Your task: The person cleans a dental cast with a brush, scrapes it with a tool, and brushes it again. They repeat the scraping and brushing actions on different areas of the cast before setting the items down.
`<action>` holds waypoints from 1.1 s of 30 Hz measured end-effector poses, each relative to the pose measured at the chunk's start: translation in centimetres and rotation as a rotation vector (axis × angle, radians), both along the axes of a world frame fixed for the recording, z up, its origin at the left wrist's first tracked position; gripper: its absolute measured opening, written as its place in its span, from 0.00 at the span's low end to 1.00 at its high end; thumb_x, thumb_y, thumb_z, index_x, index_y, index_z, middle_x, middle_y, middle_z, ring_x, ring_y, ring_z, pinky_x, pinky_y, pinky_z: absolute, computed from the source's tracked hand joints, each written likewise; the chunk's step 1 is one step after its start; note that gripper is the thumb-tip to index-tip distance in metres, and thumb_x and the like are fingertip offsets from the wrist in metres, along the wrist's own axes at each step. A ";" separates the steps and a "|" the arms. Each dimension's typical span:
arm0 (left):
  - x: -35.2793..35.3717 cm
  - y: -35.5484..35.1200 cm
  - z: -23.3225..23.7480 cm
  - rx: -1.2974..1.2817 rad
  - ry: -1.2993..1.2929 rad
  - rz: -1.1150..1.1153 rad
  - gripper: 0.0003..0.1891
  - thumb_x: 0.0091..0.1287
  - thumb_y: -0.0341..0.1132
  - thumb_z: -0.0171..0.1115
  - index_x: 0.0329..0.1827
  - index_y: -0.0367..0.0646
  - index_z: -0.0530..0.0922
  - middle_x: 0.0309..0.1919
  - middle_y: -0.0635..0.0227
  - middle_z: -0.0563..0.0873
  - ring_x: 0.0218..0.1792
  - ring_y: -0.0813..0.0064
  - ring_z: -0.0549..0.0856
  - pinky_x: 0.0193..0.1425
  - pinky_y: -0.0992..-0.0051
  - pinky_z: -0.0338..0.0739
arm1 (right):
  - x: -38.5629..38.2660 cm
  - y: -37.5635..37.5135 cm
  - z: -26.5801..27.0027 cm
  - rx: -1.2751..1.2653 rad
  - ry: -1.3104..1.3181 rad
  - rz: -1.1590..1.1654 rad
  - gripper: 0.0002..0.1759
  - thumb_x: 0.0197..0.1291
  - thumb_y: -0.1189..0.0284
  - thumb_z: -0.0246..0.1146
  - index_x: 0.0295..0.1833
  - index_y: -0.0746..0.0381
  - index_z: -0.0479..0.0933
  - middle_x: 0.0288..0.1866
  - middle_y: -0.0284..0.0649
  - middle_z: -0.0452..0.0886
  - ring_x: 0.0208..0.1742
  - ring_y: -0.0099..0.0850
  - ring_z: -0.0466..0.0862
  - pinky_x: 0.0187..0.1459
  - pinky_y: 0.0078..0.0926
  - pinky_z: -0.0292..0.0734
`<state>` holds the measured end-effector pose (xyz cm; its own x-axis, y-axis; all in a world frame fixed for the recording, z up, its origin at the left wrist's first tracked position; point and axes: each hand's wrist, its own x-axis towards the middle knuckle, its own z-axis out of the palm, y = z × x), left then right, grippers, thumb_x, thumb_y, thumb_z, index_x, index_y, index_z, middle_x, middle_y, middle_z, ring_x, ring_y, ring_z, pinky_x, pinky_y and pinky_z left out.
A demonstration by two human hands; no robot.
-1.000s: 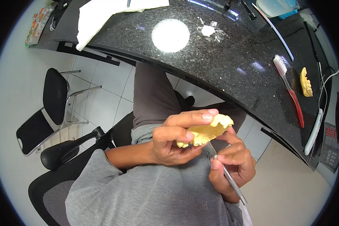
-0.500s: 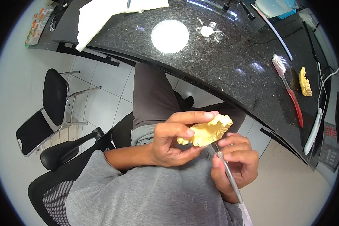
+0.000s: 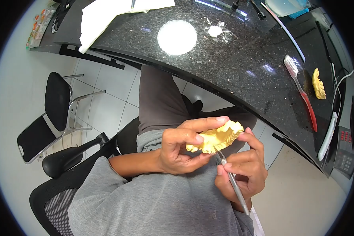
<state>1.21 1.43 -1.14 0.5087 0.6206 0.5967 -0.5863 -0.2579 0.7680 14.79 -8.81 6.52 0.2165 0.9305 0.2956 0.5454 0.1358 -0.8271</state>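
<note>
A yellow plaster dental cast (image 3: 220,137) with a row of moulded teeth is gripped by my left hand (image 3: 181,147), thumb and fingers pinching its left end. My right hand (image 3: 244,169) is closed round a slim metal carving knife (image 3: 235,187), held like a pen. The knife's thin tip meets the lower edge of the cast, by the teeth. One finger of my right hand reaches up to the right end of the cast. Both hands are above my lap, in front of the grey shirt.
On the dark speckled counter (image 3: 224,70) lie a red-handled brush (image 3: 305,98) and a second yellow cast (image 3: 318,84). A white round disc (image 3: 177,37), a small white lump (image 3: 215,31) among shavings and a white cloth (image 3: 100,19) are further left. A black chair (image 3: 57,102) stands at left.
My right hand and the knife have shifted slightly left, the tip moving along the cast's lower edge. One right finger has lifted to the cast's right end. My left hand keeps its hold.
</note>
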 end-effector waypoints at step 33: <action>0.1 -0.1 -0.2 0.017 0.019 0.028 0.29 0.57 0.16 0.66 0.56 0.42 0.58 0.60 0.36 0.70 0.61 0.39 0.76 0.62 0.54 0.79 | -0.2 0.1 -0.6 0.037 0.038 -0.019 0.13 0.42 0.82 0.69 0.33 0.59 0.73 0.29 0.35 0.77 0.55 0.50 0.81 0.63 0.58 0.72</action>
<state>1.31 1.29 -1.34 0.5030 0.6247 0.5973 -0.5637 -0.2868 0.7746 14.62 -8.72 5.92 0.2455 0.9147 0.3211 0.5161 0.1571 -0.8420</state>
